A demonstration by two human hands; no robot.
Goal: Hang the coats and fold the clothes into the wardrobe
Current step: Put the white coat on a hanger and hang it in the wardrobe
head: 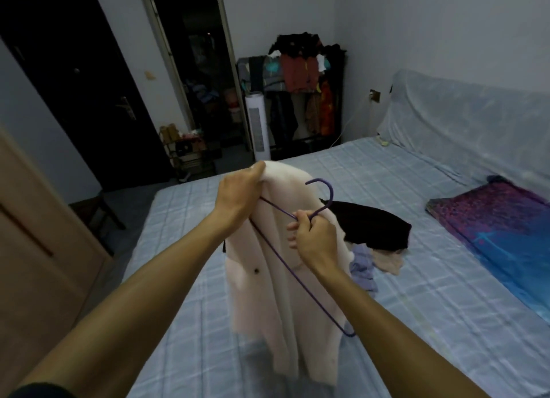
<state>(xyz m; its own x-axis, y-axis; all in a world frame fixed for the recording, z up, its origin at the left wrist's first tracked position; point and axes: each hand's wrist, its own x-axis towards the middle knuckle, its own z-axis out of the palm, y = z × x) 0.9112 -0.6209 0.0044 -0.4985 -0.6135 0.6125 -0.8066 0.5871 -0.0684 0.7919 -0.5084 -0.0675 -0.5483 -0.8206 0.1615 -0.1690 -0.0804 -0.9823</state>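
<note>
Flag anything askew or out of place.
The purple hanger sits steeply tilted, its lower end poking out beyond the pale coat, not seated in both shoulders. Unfolded clothes lie heaped on the bed.

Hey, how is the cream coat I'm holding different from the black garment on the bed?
The cream coat hangs in the air, gripped at its top by the left hand; the black garment lies heaped on the bed. The right hand holds a purple hanger against the coat; the black garment has none. Both are clothes over the bed.
</note>
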